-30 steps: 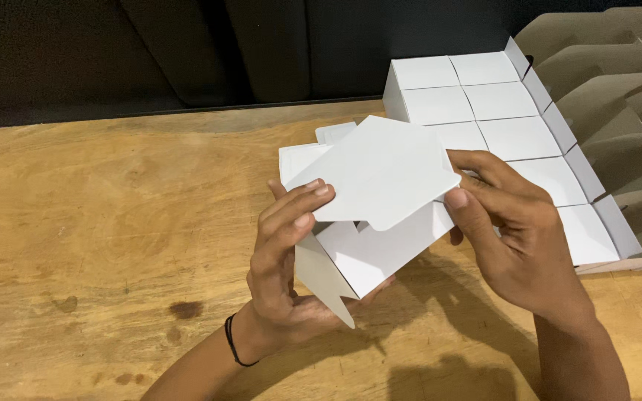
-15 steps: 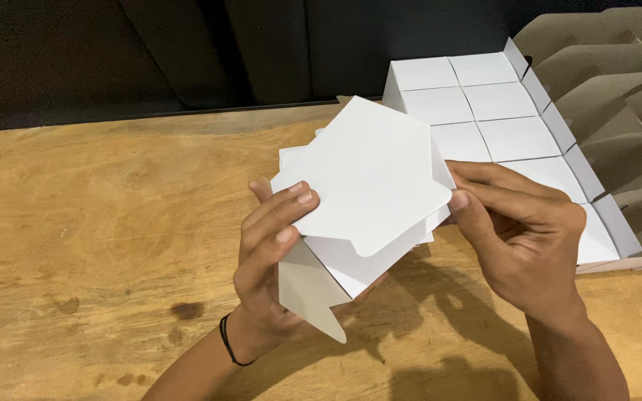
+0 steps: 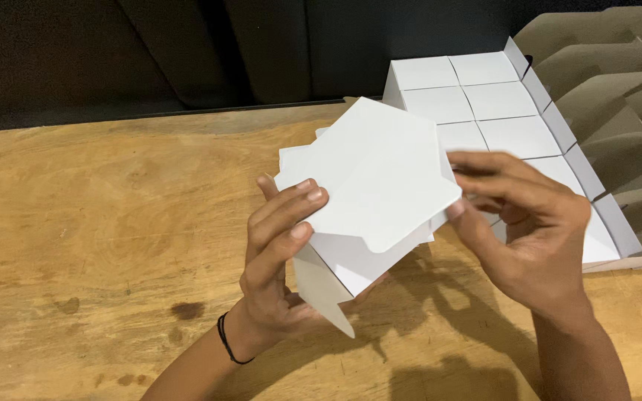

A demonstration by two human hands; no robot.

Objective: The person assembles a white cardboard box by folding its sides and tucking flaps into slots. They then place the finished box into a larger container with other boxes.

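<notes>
A small white cardboard box [image 3: 369, 197] with its flaps unfolded is held above the wooden table [image 3: 98, 223]. My left hand [image 3: 280, 260] grips it from the left and below, fingers on the big top flap. My right hand [image 3: 525, 226] pinches the box's right edge with thumb and fingertips. A narrow white flap hangs down beneath the box by my left palm.
Several finished white boxes [image 3: 484, 104] stand packed in rows at the back right. Beyond them, at the right edge, lie stacked brown cardboard dividers [image 3: 626, 96]. A dark wall runs behind the table's far edge.
The box has been turned and lifted a little, its big flap now facing me. My right hand has slid from the box's top to its right edge.
</notes>
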